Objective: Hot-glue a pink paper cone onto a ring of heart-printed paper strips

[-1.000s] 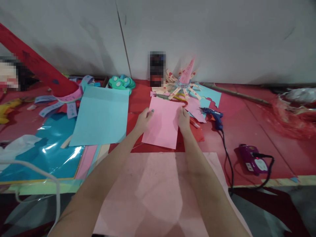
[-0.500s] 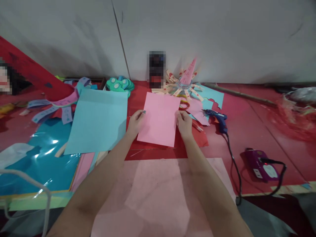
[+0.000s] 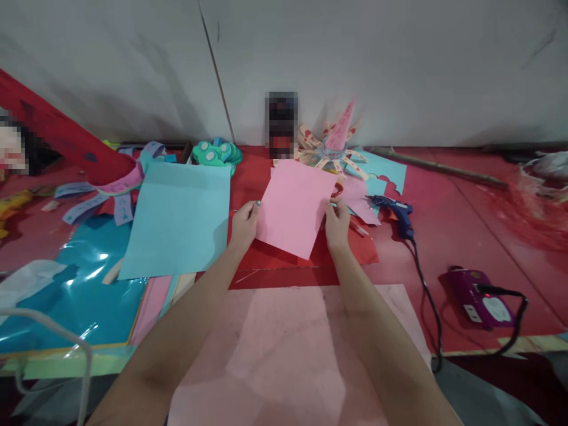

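Between my two hands a pink paper sheet point(image 3: 295, 210) is held up over the red table, turned slightly clockwise. My left hand point(image 3: 245, 225) pinches its left edge, and my right hand point(image 3: 337, 223) pinches the right edge. Left of my left hand lies a large light blue sheet point(image 3: 180, 219). Scissors with a red handle point(image 3: 338, 189) show partly behind the pink sheet. Pink and blue paper pieces and a blue glue gun point(image 3: 399, 216) lie to the right of my right hand.
A pink cone on a clothespin ring point(image 3: 339, 133), green cutouts point(image 3: 213, 154) and a pixelated dark object point(image 3: 282, 125) stand near the wall. A purple power adapter point(image 3: 481, 297) with cables is at the right. A red cone point(image 3: 66, 127) and blue film point(image 3: 97, 284) are at the left.
The pink sheet has been turned clockwise between my hands, its lower corner now pointing more downward. Both hands still hold it. The view has shifted slightly.
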`<state>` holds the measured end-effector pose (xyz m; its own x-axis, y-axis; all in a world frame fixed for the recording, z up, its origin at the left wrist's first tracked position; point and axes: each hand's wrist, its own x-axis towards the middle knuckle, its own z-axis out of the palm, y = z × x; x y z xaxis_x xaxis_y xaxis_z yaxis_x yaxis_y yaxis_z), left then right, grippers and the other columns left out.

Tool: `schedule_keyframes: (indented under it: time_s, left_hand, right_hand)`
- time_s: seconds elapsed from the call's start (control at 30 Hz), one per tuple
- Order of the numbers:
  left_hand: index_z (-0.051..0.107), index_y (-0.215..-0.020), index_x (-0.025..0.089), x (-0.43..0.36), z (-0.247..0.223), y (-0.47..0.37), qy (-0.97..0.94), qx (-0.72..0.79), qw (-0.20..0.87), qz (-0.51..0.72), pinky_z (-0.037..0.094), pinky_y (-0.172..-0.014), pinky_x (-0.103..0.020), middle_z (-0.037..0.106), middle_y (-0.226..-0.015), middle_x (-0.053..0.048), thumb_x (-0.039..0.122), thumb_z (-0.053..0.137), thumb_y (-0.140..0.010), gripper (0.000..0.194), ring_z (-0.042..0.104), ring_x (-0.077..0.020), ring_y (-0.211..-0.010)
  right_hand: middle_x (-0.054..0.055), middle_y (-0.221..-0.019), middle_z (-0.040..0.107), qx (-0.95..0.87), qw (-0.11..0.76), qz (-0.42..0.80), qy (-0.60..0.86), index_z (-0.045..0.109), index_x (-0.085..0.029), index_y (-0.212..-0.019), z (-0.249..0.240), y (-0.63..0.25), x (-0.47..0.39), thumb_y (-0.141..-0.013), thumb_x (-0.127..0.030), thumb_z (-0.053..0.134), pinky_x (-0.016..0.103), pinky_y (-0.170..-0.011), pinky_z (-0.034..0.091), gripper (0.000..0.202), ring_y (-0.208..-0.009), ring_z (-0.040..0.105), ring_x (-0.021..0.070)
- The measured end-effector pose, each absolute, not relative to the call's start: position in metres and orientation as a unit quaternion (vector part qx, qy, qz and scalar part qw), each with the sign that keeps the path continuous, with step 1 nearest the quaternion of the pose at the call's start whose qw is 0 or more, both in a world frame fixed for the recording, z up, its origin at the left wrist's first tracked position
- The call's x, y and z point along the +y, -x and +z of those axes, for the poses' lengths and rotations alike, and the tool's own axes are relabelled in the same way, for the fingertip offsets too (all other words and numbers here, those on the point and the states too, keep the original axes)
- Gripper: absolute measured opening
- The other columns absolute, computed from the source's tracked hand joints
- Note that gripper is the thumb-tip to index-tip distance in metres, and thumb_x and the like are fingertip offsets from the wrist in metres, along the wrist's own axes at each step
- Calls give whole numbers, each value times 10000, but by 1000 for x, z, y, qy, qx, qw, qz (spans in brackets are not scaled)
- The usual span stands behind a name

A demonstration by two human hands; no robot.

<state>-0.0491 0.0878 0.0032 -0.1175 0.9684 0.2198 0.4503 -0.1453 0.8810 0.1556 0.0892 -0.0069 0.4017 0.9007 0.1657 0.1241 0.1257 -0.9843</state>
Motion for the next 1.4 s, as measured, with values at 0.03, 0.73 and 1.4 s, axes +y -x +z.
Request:
schedule_keyframes:
  time_s: [0.03,0.73,1.4]
  left_hand:
    - [495,-696,181,88,3,49,-603,589,280,459,331,-574,-223,430,-617,15,358,398,-858,258,400,-113,-611]
    - [530,-601,171,90,3,48,-507,521,406,553,351,-548,-202,446,-573,36,408,618,-729,283,403,-82,-564]
    - [604,-897,175,92,5,44,-357,461,507,635,506,-825,-338,656,-954,-64,451,760,-573,453,621,-204,-907]
  right_hand:
    - [-43,-625,433,-455,602,328,569,481,-173,-724,-6,-155,88,-773,-421,505,214,-584,346,254,-583,384,83]
    - [37,-991,530,-436,642,212,594,453,-224,-1129,-4,-149,86,-837,-449,444,204,-533,428,369,-566,453,54]
    - [46,-1477,213,-758,256,92,593,238,-250,-1415,9,-118,60,-822,-254,406,259,-517,489,616,-905,601,200]
